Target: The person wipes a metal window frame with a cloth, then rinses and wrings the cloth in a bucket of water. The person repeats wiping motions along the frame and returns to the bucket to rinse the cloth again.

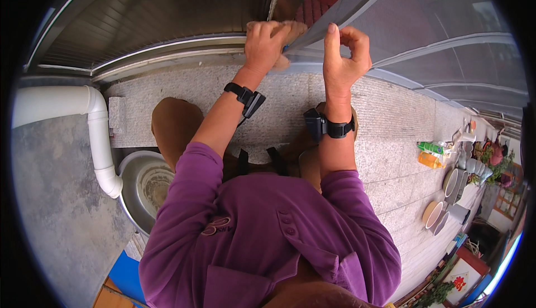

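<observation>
My left hand (263, 47) is closed over a tan cloth (295, 31) at the foot of a doorway. Part of the cloth shows beyond my fingers and another bit hangs below them. A small blue spot beside the cloth is too small to identify. To its right, my right hand (348, 59) is raised in front of a grey mesh door screen (402, 27), with the thumb up and the fingers curled apart from it. Nothing shows in that hand. Its thumb tip overlaps the screen's pale edge strip (356, 8), and I cannot tell whether they touch.
A metal door panel (167, 11) stands at upper left above its sill (167, 52). On the left, a white drainpipe (100, 140) ends over a metal basin (140, 161). Bottles (430, 159) and basins (432, 214) stand on stone paving (393, 174) at right.
</observation>
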{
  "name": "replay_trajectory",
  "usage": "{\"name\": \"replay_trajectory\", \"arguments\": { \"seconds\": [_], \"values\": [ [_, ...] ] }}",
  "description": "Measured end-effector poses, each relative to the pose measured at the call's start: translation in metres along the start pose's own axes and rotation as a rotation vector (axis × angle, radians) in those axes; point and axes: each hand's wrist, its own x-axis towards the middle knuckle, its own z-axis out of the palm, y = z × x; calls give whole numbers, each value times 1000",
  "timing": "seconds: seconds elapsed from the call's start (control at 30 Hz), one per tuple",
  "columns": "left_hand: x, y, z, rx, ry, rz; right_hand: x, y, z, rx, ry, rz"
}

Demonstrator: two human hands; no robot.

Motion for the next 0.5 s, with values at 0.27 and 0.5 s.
{"name": "replay_trajectory", "arguments": {
  "seconds": [0.27,0.5],
  "values": [
    [-87,-44,22,-291,-230,-673,0,3,-2,-30,23,-29],
    [-71,-55,56,-817,-127,-1028,-1,7,0,8,15,12]
  ]
}}
